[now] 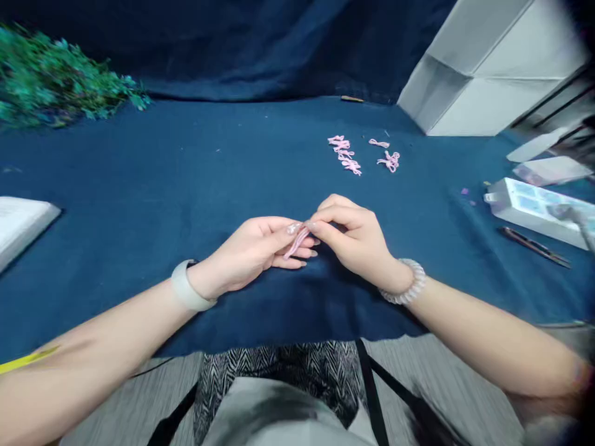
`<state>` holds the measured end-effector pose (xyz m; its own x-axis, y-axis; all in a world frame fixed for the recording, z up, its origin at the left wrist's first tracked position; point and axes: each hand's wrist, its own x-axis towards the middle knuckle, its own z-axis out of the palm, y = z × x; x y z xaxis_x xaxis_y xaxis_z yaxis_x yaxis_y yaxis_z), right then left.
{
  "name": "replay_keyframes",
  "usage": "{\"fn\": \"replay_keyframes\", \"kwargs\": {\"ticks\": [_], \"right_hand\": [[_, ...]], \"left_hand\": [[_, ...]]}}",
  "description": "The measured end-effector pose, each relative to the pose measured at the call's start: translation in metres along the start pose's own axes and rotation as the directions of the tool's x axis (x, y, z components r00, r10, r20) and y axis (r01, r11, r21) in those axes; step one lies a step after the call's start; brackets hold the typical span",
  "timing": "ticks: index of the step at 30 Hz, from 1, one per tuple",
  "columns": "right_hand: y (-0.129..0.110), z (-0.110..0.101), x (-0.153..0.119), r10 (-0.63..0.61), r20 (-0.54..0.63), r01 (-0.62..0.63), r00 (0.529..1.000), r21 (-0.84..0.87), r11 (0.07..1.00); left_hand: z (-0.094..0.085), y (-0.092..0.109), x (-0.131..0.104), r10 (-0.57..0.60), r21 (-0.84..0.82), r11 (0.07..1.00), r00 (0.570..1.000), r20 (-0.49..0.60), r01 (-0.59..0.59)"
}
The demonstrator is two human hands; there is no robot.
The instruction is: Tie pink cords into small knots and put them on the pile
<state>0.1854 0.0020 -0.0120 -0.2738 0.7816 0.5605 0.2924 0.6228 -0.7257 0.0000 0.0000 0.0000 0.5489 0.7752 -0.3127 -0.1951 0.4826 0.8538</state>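
A short bundle of pink cord (296,242) is held between both hands above the front part of the blue cloth. My left hand (260,249) pinches it near its upper end with the thumb, and the bundle hangs over the fingers. Thumb and forefinger of my right hand (356,236) close on the same upper end, touching the left thumb. Farther back lie several pink cord pieces in a slanting row (344,155), a small pink loop (379,144) and a pink knotted piece (389,161).
Green foliage (60,80) stands at the back left, a white object (23,226) at the left edge. On the right are white boxes (488,68), a compartment case (543,207) and dark tweezers (534,246). The blue cloth (186,161) covers the table.
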Motion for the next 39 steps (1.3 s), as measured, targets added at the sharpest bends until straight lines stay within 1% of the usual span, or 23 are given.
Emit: {"fn": "replay_keyframes", "kwargs": {"ticks": [4,9,14,19,24,32,39], "right_hand": [[0.0014,-0.001,0.0026,-0.001,-0.002,0.001,1.0,0.008,1.0],[0.0008,-0.0018,0.0026,0.031,-0.004,-0.031,1.0,0.012,0.999],[0.0009,-0.0013,0.003,0.05,-0.013,-0.05,0.999,-0.004,0.999],[0.0018,-0.0012,0.0033,0.041,-0.019,-0.041,0.999,-0.011,0.999],[0.0032,-0.0022,0.0041,0.032,-0.034,-0.032,0.999,-0.019,0.999],[0.0034,-0.0066,0.0066,0.029,-0.073,-0.033,0.997,-0.054,0.998],[0.0048,-0.009,0.0086,0.033,-0.104,-0.042,0.994,-0.082,0.996]], "left_hand": [[0.0003,-0.0009,-0.0003,-0.011,0.054,0.998,1.0,-0.03,0.012],[-0.0007,-0.0019,-0.0005,-0.015,0.135,0.99,0.997,-0.07,0.025],[-0.001,-0.0023,-0.0009,0.016,0.249,0.969,0.998,-0.068,0.001],[0.0015,-0.0018,-0.0014,0.031,0.357,0.934,0.997,-0.065,-0.006],[0.0037,-0.0009,-0.0017,0.073,0.39,0.92,0.995,-0.063,-0.043],[0.0025,-0.0007,-0.0039,0.081,0.408,0.912,0.994,-0.079,-0.041],[0.001,-0.0014,-0.0046,0.169,0.485,0.868,0.982,-0.08,-0.11]]}}
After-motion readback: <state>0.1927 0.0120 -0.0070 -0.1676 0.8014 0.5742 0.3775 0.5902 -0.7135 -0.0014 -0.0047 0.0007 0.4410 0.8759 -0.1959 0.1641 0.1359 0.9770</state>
